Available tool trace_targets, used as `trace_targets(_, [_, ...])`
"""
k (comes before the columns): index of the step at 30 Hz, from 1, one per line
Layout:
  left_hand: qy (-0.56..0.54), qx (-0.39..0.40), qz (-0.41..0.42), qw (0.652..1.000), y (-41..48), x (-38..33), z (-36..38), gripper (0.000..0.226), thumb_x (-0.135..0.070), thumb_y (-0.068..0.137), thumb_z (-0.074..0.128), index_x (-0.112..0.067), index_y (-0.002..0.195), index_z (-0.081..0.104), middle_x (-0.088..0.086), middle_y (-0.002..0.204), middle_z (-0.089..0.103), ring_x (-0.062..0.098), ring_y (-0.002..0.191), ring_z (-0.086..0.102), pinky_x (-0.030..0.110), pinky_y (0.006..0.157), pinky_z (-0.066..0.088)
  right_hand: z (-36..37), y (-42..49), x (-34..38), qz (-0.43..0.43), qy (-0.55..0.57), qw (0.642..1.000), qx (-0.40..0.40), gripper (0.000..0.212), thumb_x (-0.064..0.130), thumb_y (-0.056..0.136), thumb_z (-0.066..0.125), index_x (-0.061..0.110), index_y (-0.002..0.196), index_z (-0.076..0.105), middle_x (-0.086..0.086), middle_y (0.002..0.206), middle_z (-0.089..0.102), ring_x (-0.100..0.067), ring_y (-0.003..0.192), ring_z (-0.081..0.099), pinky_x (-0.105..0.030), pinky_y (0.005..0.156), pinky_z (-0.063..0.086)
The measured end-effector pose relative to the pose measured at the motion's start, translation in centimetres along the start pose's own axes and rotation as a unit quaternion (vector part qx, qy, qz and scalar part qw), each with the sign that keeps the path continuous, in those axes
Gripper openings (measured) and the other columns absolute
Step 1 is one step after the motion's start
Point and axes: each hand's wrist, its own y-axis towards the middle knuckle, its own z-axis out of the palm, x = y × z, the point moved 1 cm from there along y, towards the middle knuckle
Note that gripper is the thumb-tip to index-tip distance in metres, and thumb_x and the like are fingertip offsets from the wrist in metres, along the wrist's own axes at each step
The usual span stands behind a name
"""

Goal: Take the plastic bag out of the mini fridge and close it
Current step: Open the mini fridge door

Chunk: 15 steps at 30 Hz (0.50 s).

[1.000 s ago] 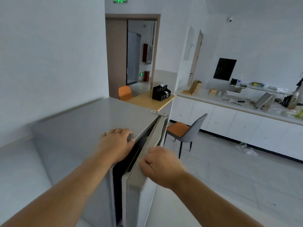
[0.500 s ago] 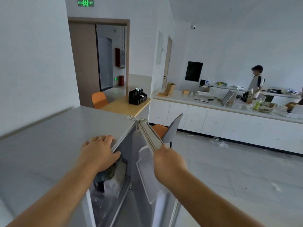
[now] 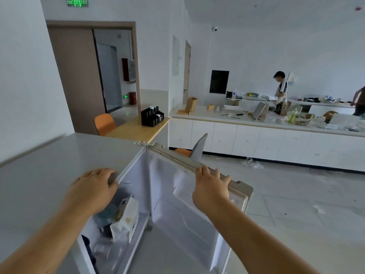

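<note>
The mini fridge stands at the lower left, and its door is swung wide open to the right, hinged at the far corner. The left hand lies palm down on the front edge of the grey top of the fridge, with the fingers curled over that edge; it presses on the fridge and holds nothing. The right hand is closed on the top edge of the open door, with the fingertips hooked over its far side. The two hands are well apart, and the open mouth of the fridge is between them. Inside the fridge, just below the left hand and partly hidden by the left wrist, a white carton stands with printed marks on its side. Beside it and lower there is something dark and bluish, too blurred to name. Under the carton, near the bottom edge of the view, lies a clear crumpled plastic bag, blurred; neither hand touches it. It is below the left forearm and well to the left of the right hand. In the background a long white counter carries many small things, and a person stands behind it.
</note>
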Motion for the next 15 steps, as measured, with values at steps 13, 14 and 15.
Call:
trace_targets(13, [0.006,-0.014,-0.021,1.0,-0.8,-1.6,-0.6,0.034,-0.039,0.1,0.053,-0.026,0.131,0.062,0.004,0.132,0.068,0.033,0.113,0.061,0.048,0.09,0.054,0.1,5.9,-6.8,-0.052,0.046,0.997,0.017,0.079,0.018,0.085,0.056,0.02,0.156,0.022,0.001,0.163,0.027,-0.044,0.149,0.025,-0.082,0.113,0.013])
trace_targets(14, [0.018,-0.015,-0.022,0.999,-0.9,-1.9,-0.7,0.035,-0.039,0.101,0.052,-0.025,0.131,0.063,0.006,0.132,0.068,0.034,0.113,0.061,0.048,0.09,0.054,0.3,6.3,-7.3,-0.06,0.05,0.997,0.014,0.078,0.019,0.085,0.056,0.021,0.155,0.023,0.001,0.163,0.028,-0.042,0.148,0.026,-0.082,0.114,0.013])
trace_targets(15, [0.027,-0.016,-0.023,0.999,-1.0,-2.1,-0.8,0.035,-0.039,0.101,0.051,-0.024,0.131,0.063,0.006,0.132,0.068,0.034,0.113,0.061,0.049,0.089,0.054,0.4,6.6,-7.7,-0.067,0.054,0.996,0.011,0.078,0.02,0.085,0.056,0.022,0.155,0.023,0.002,0.163,0.028,-0.041,0.148,0.026,-0.081,0.114,0.013])
